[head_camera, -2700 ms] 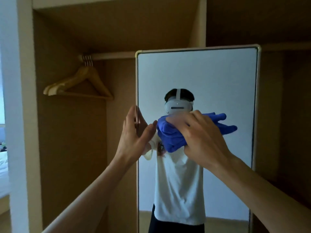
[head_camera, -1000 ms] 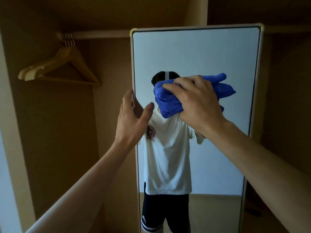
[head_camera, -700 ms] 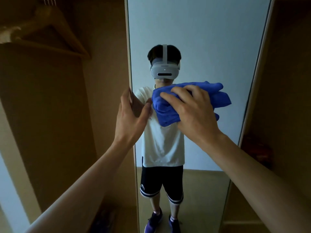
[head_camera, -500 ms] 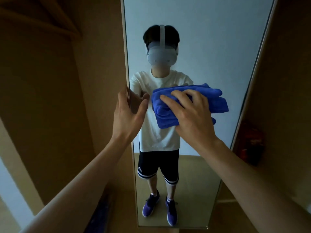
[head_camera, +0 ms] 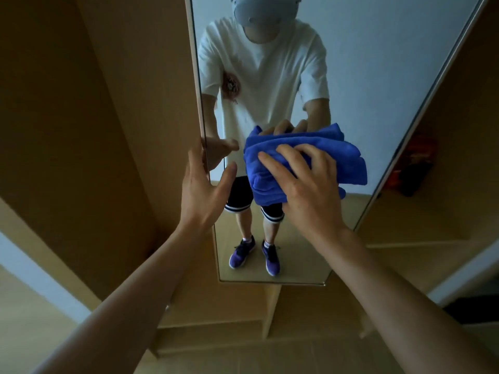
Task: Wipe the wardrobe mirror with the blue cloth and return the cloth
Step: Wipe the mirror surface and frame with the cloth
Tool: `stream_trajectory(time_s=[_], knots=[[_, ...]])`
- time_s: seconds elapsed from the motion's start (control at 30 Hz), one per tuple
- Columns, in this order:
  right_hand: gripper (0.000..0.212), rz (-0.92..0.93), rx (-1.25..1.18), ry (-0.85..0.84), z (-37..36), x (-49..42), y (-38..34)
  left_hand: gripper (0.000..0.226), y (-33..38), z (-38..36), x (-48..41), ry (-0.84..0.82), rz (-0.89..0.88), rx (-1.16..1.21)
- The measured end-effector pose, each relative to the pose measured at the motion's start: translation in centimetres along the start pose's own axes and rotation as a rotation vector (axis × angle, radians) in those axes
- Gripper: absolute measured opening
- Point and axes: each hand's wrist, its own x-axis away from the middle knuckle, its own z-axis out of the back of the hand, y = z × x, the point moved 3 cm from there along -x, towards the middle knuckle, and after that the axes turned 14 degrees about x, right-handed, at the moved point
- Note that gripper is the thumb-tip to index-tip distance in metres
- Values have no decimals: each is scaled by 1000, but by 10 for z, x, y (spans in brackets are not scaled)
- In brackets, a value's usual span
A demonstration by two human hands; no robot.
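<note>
One tall pale-framed wardrobe mirror point(head_camera: 364, 63), one folded blue terry cloth point(head_camera: 340, 160), two hands. The cloth lies against the glass in the mirror's lower half. The right hand point(head_camera: 307, 190) presses it there from the 6 o'clock side, fingers point(head_camera: 272, 166) curled over and grasping the folds. At the cloth's 9 o'clock the left hand point(head_camera: 202, 195) meets the mirror's edge, fingers straight and released. Two wooden wardrobe compartments flank the mirror. The right compartment point(head_camera: 453, 125), at 3 o'clock, holds one blurred red-and-dark object point(head_camera: 413, 166).
</note>
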Motion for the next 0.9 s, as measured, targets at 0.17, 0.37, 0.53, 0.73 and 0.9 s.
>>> stream_trajectory(time_s=[0.17,0.37,0.53,0.73,0.9], knots=[[60,4,-13,-68,-25,51,-19,38,-52,-4,28,24,120,-19],[43,-17,-54,-79,-57,105,-41,46,-98,-6,59,31,166,-25],[41,-13,-81,-110,-92,164,-62,48,-137,-10,86,44,198,-16],[42,-31,-86,-152,-132,230,-87,45,-183,-13,119,58,230,14],[42,-27,-119,-207,-155,275,-106,44,-205,-15,129,75,191,56]])
